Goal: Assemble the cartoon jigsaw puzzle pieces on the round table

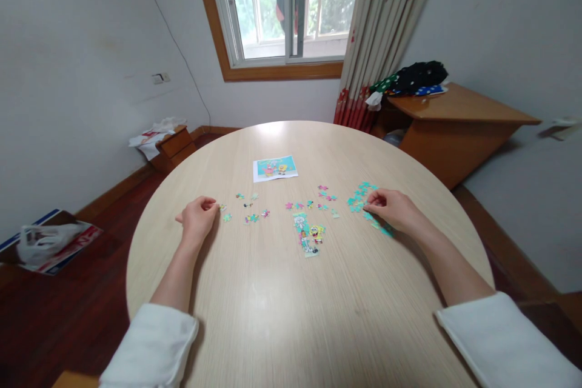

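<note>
My left hand (198, 216) rests at the left of the table with its fingers curled together. A small jigsaw puzzle piece (222, 208) lies just off its fingertips; whether the fingers hold anything is hidden. On the right, my right hand (390, 207) pinches thumb and forefinger at the edge of a spread of turquoise puzzle pieces (357, 199), on what looks like one puzzle piece. Between the hands lies a joined section of puzzle (305, 235) showing a teal figure and a yellow square one. Loose pink and teal pieces (299, 205) lie above it, and several mixed pieces (251, 218) to its left.
A printed reference picture (275, 168) lies flat farther back on the round wooden table (282, 315). Behind are a window (291, 6) and a flowered curtain (377, 24). A wooden desk (468, 115) with cloths stands right; a plastic bag (48, 245) is on the floor left.
</note>
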`<state>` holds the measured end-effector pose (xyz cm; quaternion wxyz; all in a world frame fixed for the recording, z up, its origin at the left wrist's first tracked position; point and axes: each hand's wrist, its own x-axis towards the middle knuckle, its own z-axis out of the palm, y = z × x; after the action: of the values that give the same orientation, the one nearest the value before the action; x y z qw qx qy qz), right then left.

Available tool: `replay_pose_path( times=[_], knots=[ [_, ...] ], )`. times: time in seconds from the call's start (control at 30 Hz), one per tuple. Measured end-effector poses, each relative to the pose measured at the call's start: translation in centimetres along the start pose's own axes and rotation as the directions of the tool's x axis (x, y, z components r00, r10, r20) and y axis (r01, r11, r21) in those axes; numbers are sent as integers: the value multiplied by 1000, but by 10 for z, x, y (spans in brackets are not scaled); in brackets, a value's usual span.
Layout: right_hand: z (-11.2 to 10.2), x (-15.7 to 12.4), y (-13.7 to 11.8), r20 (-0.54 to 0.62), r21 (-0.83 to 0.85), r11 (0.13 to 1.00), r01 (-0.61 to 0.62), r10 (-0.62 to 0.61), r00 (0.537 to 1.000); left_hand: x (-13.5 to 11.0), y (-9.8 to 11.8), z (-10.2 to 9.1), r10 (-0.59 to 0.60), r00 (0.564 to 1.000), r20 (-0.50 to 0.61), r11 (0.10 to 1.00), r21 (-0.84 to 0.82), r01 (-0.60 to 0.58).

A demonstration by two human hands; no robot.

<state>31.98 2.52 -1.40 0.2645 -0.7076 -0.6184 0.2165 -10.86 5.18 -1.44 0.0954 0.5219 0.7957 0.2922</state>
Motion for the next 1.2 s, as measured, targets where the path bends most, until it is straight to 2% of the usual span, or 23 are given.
replay_pose_path(
  times=[0.27, 0.47, 0.73, 0.87, 1.2],
  knots=[
    [2, 4, -1, -243, 203, 977, 69, -18, 970, -3, 5, -3, 4, 1000, -16, 1000, -10, -4],
    [5, 4, -1, -218, 308, 948, 78, -10, 976, -4, 6, -5, 9, 1000, -21, 1000, 1, -9],
    [18, 9, -2, -268, 259, 953, 160, -88, 959, -5, 6, -3, 16, 1000, -10, 1000, 7, -16],
    [22, 18, -7, -308, 216, 966, 143, -72, 949, -6, 9, -4, 16, 1000, -4, 1000, 3, -16],
    [38, 38, -22, -200, 19, 993, 118, -112, 973, -5, 8, -3, 28, 1000, -14, 1000, 11, -28]
  ],
)
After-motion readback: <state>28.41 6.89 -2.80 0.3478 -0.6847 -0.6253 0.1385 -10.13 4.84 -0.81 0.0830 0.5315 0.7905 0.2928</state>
